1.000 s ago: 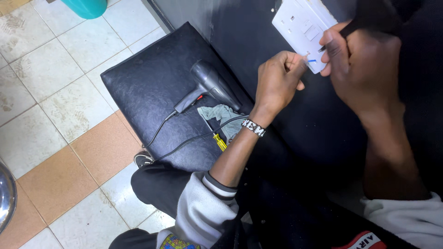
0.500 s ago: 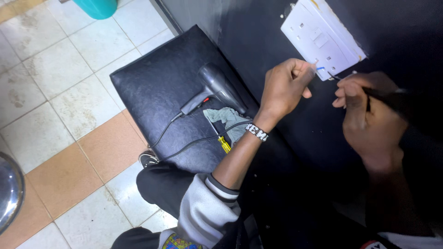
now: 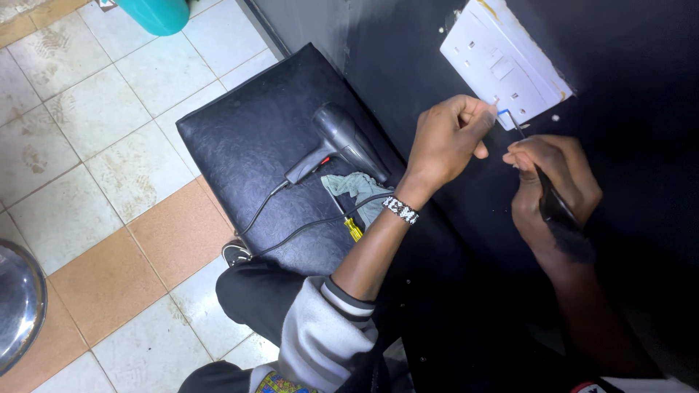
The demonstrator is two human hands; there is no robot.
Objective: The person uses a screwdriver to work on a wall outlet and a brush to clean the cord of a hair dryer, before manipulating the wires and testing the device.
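The left hand (image 3: pixel 451 135) is curled tight, with its fingertips pinched on a thin blue wire (image 3: pixel 504 113). The wire sits right at the bottom edge of the white plastic wall socket plate (image 3: pixel 502 62). The plate is on the dark wall (image 3: pixel 619 87) and looks tilted, with one side lifted off the wall.

The right hand (image 3: pixel 553 185) is closed around a thin dark screwdriver (image 3: pixel 542 182). Its metal tip (image 3: pixel 515 124) points up, just beside the blue wire and the plate's bottom edge. The 2 hands are near each other but not touching.

The left wrist wears a black and white bead band (image 3: pixel 400 209). The sleeve (image 3: pixel 324 331) is grey with dark stripes.

Below the hands is a black padded leather stool (image 3: pixel 240 138). On it lies a dark grey hair dryer (image 3: pixel 338 138) with its black cord (image 3: pixel 291 233) trailing off the seat. A crumpled grey cloth (image 3: pixel 353 188) lies beside the dryer. A small screwdriver with a yellow handle (image 3: pixel 352 228) lies just beside the cloth.

The floor has white and orange tiles (image 3: pixel 95 145). A teal plastic bin (image 3: pixel 153 13) stands at the top. A shiny metal bowl shape (image 3: pixel 16 302) shows at the left edge.
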